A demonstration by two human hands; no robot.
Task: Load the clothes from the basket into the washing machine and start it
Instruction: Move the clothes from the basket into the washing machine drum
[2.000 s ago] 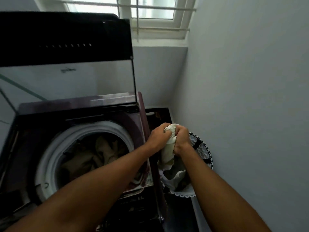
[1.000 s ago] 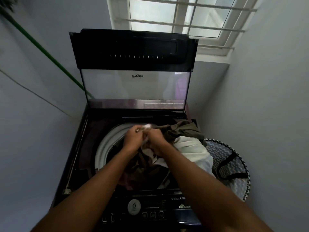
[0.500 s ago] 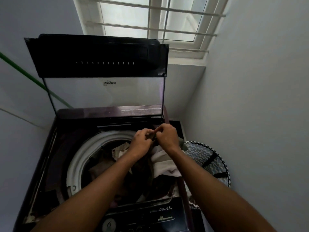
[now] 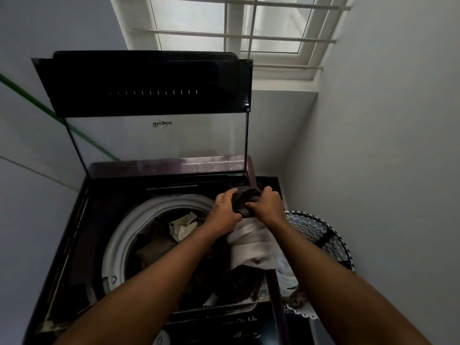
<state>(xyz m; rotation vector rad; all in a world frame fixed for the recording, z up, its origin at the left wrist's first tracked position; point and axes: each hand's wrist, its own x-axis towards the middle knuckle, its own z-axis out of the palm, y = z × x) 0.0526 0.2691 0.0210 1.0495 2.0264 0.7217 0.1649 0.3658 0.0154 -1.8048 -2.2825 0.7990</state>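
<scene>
The clothes (image 4: 249, 241) were bunched at the right-hand rim of the washing machine (image 4: 82, 257), a dark brownish piece on top and a pale, ribbed one hanging beneath it and trailing over the machine's right edge. The left hand (image 4: 225, 211) and the right hand (image 4: 267, 204) met above that rim, each with fingers curled tight around the dark fabric, the two grips almost touching. Two seconds earlier the same hands had been gripping a pale piece directly over the basket (image 4: 323, 235), to the right of the machine; since then the bundle had been carried across and now hung partly over the drum (image 4: 119, 245), though its tail had not yet cleared the edge. By my reading the transfer was mid-way: the load needed to be pushed further left of the rim and let go. Inside the drum, left of the hands, crumpled light and dark garments already lay. More laundry showed in the basket, just right of the machine's front corner, so loading seemed unfinished. The lid (image 4: 149, 95) stood raised at the back of the machine, its glass panel upright, and the control panel (image 4: 224, 332) lay at the front, untouched. Behind the machine rose a barred window (image 4: 236, 26); plain pale walls closed in on both sides, with a green line (image 4: 37, 103) slanting along the wall left of the lid.
</scene>
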